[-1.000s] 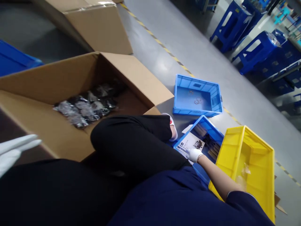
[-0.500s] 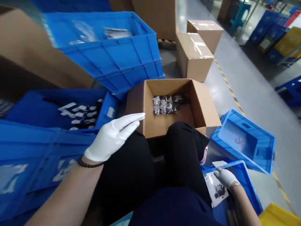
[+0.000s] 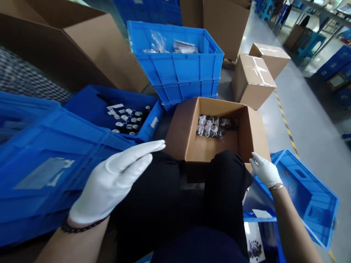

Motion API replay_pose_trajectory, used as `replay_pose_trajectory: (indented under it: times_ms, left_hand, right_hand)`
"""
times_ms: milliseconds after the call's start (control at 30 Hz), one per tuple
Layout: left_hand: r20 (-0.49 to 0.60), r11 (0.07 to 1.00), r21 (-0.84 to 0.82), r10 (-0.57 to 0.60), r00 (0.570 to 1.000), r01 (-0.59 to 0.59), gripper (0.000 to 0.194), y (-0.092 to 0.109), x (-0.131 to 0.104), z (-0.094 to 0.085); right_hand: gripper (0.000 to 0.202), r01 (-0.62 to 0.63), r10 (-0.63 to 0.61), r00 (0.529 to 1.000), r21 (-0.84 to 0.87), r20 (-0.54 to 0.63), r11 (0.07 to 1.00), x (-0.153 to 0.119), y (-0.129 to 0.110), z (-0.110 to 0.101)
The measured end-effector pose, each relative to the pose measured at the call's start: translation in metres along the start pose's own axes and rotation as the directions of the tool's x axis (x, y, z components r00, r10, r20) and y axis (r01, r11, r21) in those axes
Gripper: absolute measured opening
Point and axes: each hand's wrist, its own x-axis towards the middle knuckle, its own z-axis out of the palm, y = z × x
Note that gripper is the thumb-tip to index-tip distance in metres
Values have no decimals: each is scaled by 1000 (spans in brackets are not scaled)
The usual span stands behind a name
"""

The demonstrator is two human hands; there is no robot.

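A grey, glossy floor (image 3: 309, 124) carries everything here, marked by a yellow-and-black striped line (image 3: 285, 122) that runs away toward blue stools and crates at the far right of a warehouse-like room. The person sits low, black-trousered knees (image 3: 225, 182) drawn up in the middle of the view. Just beyond the knees stands an open cardboard box (image 3: 208, 146), flaps spread, with a small cluster of clear-wrapped dark packets (image 3: 215, 126) lying at the back of its bottom. Behind it two blue crates are stacked (image 3: 181, 69), the top one holding a few clear plastic bags. To the left a lower blue crate (image 3: 115, 109) holds dark bottles with white caps, and nearer still a large blue bin (image 3: 46, 168) fills the left edge; big brown cartons rise behind them. Two taped cardboard boxes (image 3: 255, 78) sit at the right near the striped line, and an empty blue crate (image 3: 309, 193) lies tilted beside the right knee, with a printed sheet (image 3: 255, 248) below it. The left hand (image 3: 115, 182), in a white glove, hangs over the left knee with fingers straight and together, released and holding nothing. The right hand (image 3: 264, 170), also gloved, has its fingers loosely curled and spread, the tips touching the near right corner flap of the open box, gripping nothing.
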Motion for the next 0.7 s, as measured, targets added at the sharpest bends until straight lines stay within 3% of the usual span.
replay_pose_trajectory:
  times_ms: [133, 200, 267, 367, 500, 600, 700]
  left_hand:
    - [34, 997, -78, 20, 999, -18, 33, 5, -4, 11]
    - [51, 993, -41, 112, 992, -110, 33, 5, -3, 19]
    - [101, 963, 46, 261, 960, -267, 33, 5, 0, 30]
    - [288, 870, 180, 400, 870, -459, 31, 5, 1, 47]
    - [519, 839, 234, 319, 793, -491, 24, 8, -7, 63]
    - [522, 855, 223, 301, 798, -468, 26, 5, -17, 66]
    - [497, 860, 219, 309, 811, -461, 25, -1, -22, 66]
  right_hand:
    - [41, 73, -75, 997, 42, 35, 996, 25, -22, -3]
    - [42, 92, -95, 994, 44, 57, 995, 40, -28, 0]
    - [43, 96, -101, 993, 74, 67, 993, 56, -33, 10]
    - [44, 31, -54, 992, 190, 116, 981, 78, -34, 40]
    - [43, -148, 65, 946, 243, 319, 959, 93, -32, 85]
    - [45, -169, 74, 938, 261, 339, 950, 93, -31, 101]
    - [43, -177, 84, 945, 276, 316, 945, 91, -30, 103]
